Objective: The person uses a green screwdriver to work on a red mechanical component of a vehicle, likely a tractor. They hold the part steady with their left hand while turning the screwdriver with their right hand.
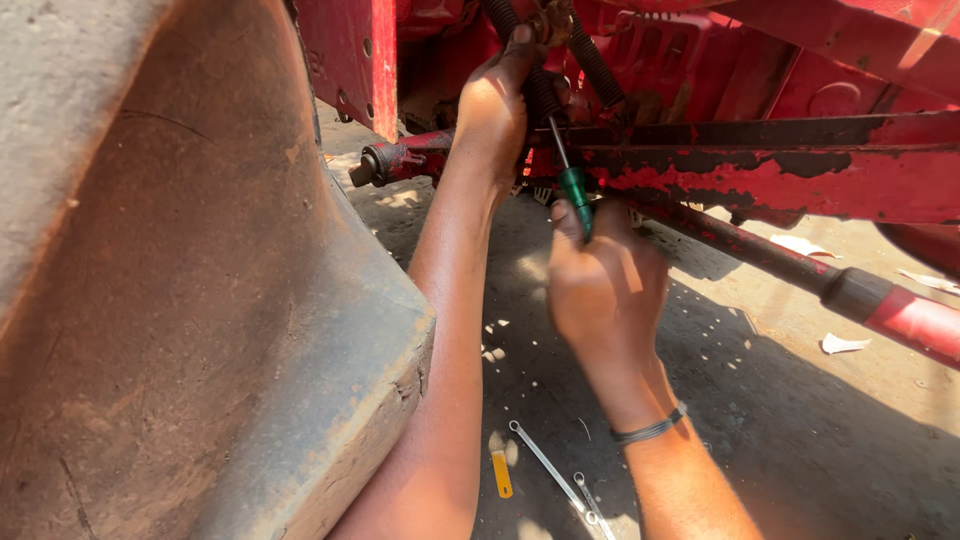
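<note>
My right hand (605, 290) grips a screwdriver with a green handle (576, 192), its metal shaft angled up toward the underside of a red machine. My left hand (492, 110) reaches higher and closes around a black ribbed hose (598, 66) where the shaft tip meets the red frame (790, 170). A dark band circles my right wrist.
A big dusty tyre (180, 300) fills the left side. A red and black rod (860, 295) slants down at the right. On the grey ground lie a long spanner (545, 465), a small yellow-handled tool (500, 472) and white paper scraps (842, 344).
</note>
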Available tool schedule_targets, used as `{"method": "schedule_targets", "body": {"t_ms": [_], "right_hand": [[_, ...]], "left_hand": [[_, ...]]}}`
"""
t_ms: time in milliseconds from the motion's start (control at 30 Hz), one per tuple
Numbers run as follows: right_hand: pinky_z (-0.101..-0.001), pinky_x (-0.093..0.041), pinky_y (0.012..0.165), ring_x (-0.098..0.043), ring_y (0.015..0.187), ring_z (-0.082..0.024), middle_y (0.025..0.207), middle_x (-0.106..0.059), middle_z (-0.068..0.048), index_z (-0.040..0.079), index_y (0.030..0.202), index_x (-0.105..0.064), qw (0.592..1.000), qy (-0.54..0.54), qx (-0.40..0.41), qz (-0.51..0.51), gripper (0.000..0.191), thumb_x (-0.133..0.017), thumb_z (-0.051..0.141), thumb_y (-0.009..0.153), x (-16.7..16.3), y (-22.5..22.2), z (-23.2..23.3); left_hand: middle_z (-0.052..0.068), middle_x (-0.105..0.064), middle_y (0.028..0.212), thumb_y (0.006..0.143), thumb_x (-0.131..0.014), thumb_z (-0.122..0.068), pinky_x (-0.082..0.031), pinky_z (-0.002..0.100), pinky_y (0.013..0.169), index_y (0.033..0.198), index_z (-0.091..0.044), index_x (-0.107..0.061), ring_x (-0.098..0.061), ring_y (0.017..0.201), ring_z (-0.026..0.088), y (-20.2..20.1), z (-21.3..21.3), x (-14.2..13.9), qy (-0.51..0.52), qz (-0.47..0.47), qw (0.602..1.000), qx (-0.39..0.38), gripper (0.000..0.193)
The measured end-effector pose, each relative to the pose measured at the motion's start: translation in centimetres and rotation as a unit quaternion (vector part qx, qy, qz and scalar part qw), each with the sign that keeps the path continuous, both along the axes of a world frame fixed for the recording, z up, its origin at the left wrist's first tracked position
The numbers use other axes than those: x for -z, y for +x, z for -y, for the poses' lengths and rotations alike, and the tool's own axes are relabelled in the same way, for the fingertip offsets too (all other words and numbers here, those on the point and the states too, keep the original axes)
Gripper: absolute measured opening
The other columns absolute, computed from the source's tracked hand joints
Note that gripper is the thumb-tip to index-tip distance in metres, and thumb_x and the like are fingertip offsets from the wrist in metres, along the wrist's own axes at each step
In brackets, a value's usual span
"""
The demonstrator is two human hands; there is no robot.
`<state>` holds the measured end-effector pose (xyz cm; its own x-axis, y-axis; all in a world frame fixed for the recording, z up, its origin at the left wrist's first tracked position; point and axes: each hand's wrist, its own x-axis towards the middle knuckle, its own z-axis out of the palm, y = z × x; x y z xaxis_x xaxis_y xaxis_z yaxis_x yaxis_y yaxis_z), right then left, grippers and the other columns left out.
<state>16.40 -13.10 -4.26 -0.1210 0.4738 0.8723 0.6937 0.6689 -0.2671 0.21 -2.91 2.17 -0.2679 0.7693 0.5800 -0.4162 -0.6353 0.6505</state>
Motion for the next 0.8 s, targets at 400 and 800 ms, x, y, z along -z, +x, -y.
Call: {"method": "schedule_targets", "body": {"t_ms": [400,800], "right_hand": [[-0.0392,-0.045,0.049,-0.049,0.046,-0.021,0.055,-0.049,-0.004,0.003,0.093,-0.064,0.681,-0.405,-0.495,-0.356,0.037,-0.06,0.038,0.103,0.3,1.1,-0.7],[-0.0458,-0.053,0.051,-0.066,0.055,-0.039,0.064,-0.065,-0.019,0.002,0.084,-0.062,0.988,0.074,0.074,0.11,0.029,-0.069,0.027,0.097,-1.5,0.4,1.7]], "left_hand": [[0.007,-0.068,0.07,0.102,-0.051,-0.046,-0.052,0.033,0.057,0.109,-0.003,-0.063,-0.067,0.06,0.021,-0.1,0.3,-0.3,-0.044,0.007,0.999,0.016,0.046],[0.011,-0.065,0.071,0.099,-0.05,-0.037,-0.054,0.035,0.06,0.116,0.003,-0.059,-0.068,0.061,0.023,0.3,0.2,-0.3,-0.048,0.012,0.999,0.011,0.045]]}}
